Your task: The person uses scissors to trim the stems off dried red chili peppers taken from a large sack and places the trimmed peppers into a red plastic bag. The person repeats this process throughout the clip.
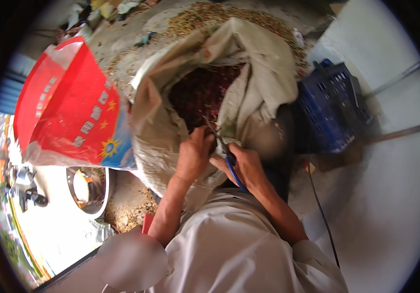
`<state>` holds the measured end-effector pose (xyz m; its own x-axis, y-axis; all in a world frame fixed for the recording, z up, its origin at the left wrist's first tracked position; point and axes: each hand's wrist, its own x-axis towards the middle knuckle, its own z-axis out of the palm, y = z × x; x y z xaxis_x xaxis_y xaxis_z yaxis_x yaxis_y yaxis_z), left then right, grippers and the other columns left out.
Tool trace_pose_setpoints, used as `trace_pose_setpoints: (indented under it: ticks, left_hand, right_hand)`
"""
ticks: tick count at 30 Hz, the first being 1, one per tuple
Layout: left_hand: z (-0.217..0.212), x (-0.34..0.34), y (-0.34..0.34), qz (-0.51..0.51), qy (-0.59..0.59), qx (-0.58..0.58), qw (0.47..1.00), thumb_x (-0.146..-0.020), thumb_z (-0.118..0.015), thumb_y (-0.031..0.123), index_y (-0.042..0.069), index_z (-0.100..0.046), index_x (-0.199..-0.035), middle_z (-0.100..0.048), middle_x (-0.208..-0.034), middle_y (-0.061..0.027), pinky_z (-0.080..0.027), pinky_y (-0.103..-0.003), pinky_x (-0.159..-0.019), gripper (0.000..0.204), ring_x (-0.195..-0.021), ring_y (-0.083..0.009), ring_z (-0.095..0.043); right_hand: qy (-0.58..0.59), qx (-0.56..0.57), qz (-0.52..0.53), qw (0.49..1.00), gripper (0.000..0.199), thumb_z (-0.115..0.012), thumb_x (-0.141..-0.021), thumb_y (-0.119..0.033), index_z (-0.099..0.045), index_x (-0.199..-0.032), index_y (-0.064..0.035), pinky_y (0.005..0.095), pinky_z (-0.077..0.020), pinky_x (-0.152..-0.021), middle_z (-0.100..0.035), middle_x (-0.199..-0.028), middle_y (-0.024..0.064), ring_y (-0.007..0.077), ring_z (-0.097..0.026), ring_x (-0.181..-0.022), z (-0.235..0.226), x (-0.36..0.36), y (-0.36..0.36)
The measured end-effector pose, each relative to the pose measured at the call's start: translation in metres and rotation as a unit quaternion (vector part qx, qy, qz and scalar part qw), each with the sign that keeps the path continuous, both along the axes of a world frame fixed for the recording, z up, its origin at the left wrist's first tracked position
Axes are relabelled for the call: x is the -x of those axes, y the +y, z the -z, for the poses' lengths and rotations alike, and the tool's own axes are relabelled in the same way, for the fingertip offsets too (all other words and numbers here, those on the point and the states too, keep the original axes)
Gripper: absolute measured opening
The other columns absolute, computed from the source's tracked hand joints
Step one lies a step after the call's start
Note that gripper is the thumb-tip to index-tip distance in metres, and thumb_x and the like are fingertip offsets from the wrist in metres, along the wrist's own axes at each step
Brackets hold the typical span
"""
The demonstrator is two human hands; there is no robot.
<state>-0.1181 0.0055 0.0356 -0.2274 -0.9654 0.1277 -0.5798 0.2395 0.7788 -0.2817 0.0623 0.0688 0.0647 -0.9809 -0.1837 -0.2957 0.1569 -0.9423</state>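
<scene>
A large pale woven sack (263, 63) stands open in front of me, its rim rolled outward. Inside lies a heap of dark red pieces (202, 93) that look like dried chillies. My right hand (245, 167) grips blue-handled scissors (231, 168) at the near edge of the sack, the blades pointing up toward the opening. Just left of the blades, my left hand (196, 150) is closed at the near rim, its fingers curled. Whatever it pinches is too small or hidden to make out.
Left of the sack leans a red and blue plastic bag (73, 107). A round white-rimmed container (106, 193) sits below it. On the right, a dark blue plastic crate (329, 105) rests against a pale wall (390, 53). Stalky debris (210, 17) covers the floor behind; a thin cable (320, 205) runs at right.
</scene>
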Motion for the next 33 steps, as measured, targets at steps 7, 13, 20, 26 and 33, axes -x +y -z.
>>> trace_pose_setpoints:
  ticks: [7,13,20,26,33]
  left_hand:
    - [0.003,0.004,0.003,0.070,0.248,-0.110,0.960,-0.098,-0.059,0.016,0.003,-0.059,-0.106,-0.060,-0.073,-0.0045,-0.042,-0.028,-0.052,0.014,-0.060,-0.0114,-0.054]
    - [0.012,0.010,0.013,0.092,0.532,-0.315,0.780,-0.100,-0.056,0.018,0.004,-0.059,-0.104,-0.051,-0.071,0.0014,-0.031,-0.021,-0.048,0.015,-0.053,-0.0044,-0.035]
    - [0.048,-0.011,0.025,-0.028,0.522,-0.388,0.759,-0.100,-0.054,0.017,0.007,-0.058,-0.106,-0.052,-0.073,0.0004,-0.036,-0.021,-0.050,0.013,-0.056,-0.0063,-0.042]
    - [0.030,-0.013,-0.051,-0.094,0.196,-0.297,0.930,-0.088,-0.066,0.011,0.004,-0.062,-0.106,-0.064,-0.081,-0.0055,-0.047,-0.027,-0.062,0.020,-0.069,-0.0132,-0.058]
    - [0.112,-0.027,-0.146,-0.108,-0.192,0.036,0.975,-0.079,-0.072,0.017,0.003,-0.065,-0.105,-0.067,-0.090,-0.0183,-0.052,-0.044,-0.078,0.031,-0.086,-0.0373,-0.067]
  right_hand:
    - [-0.386,-0.117,-0.055,0.913,0.053,-0.060,-0.094,-0.051,-0.053,-0.110,-0.0021,0.0195,-0.0327,-0.047,-0.047,-0.069,-0.0003,0.0039,-0.042,-0.055,0.022,0.011,0.025]
    - [-0.543,-0.099,-0.051,0.832,0.049,-0.059,-0.095,-0.050,-0.052,-0.112,-0.0036,0.0198,-0.0325,-0.046,-0.046,-0.068,-0.0006,0.0037,-0.039,-0.051,0.032,0.002,0.038]
    - [-0.656,0.047,-0.043,0.752,0.075,-0.054,-0.085,-0.072,-0.048,-0.125,-0.0088,0.0240,-0.0343,-0.051,-0.046,-0.073,0.0014,0.0091,-0.039,-0.056,0.037,0.047,0.021]
    - [-0.710,-0.044,0.123,0.692,0.089,-0.045,-0.087,-0.076,-0.035,-0.141,-0.0060,0.0498,-0.0403,-0.102,-0.056,-0.118,0.0144,0.0254,-0.054,-0.110,0.049,0.033,0.033]
    - [-0.625,-0.004,0.017,0.780,0.088,-0.052,-0.085,-0.073,-0.035,-0.142,-0.0079,0.0477,-0.0411,-0.102,-0.055,-0.122,0.0145,0.0283,-0.054,-0.116,0.047,0.027,0.039]
